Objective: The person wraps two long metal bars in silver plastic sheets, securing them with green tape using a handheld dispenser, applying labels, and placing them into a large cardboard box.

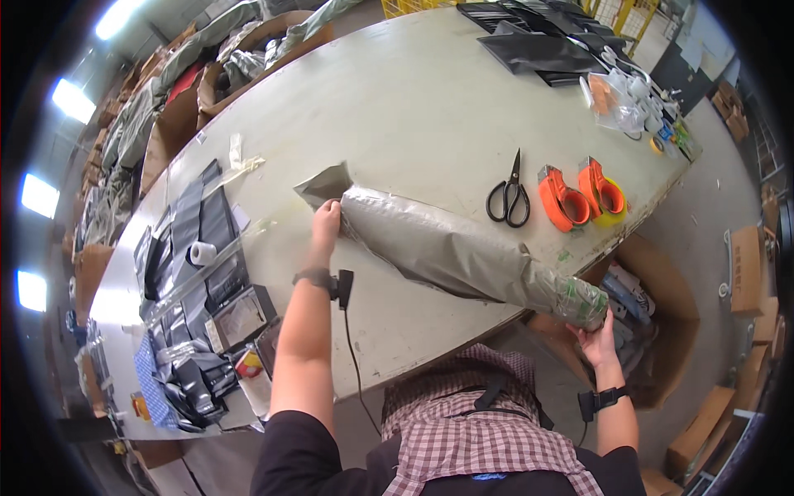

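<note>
A long package wrapped in grey plastic film (447, 248) lies slantwise over the table's near edge. Its lower right end is wound with clear and green tape and juts past the edge. My left hand (328, 217) is closed on the film at the upper left end, where a loose flap sticks out. Under the taped right end, my right hand (594, 337) cups the package with bent fingers. Black-handled scissors (510, 194) lie on the table beyond it. Two orange tape dispensers (565, 198) stand to the right of the scissors, one with yellow tape.
The pale table (364, 99) curves across the view. Black plastic bags (542, 50) lie at its far right, near small bagged items (624, 99). Dark bags and boxes (198, 273) crowd the left side. An open carton (662, 322) stands below the right edge.
</note>
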A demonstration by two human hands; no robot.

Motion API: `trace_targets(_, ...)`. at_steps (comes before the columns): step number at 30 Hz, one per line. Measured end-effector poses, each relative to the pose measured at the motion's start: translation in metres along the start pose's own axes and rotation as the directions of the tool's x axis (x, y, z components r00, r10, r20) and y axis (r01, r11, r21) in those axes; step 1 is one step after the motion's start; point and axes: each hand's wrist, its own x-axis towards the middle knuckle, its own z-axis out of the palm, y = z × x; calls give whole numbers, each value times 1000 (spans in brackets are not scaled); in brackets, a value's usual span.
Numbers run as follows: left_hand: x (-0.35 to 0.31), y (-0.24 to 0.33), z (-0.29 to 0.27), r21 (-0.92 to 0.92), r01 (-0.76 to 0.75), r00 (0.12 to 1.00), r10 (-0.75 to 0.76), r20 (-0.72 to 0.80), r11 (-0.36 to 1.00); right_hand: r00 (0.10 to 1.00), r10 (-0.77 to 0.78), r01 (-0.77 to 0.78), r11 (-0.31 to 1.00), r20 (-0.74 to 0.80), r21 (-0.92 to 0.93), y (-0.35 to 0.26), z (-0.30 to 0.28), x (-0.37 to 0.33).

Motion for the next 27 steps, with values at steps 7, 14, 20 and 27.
trace_targets(7,-165,-14,25,-51,244,944,-249,-218,968,737,-673,669,716,56,-198,-157,64,24)
trace_targets(14,-366,52,95,-342,353,874,-438,-210,871,409,-525,882,438,747,-175,-154,314,85)
trace_targets(20,-419,66,102,-34,114,963,-103,247,993,385,275,906,72,881,-418,47,279,68)
trace_targets(27,-363,154,-12,-128,85,995,-91,-44,988,697,-32,699,250,716,-670,141,208,24)
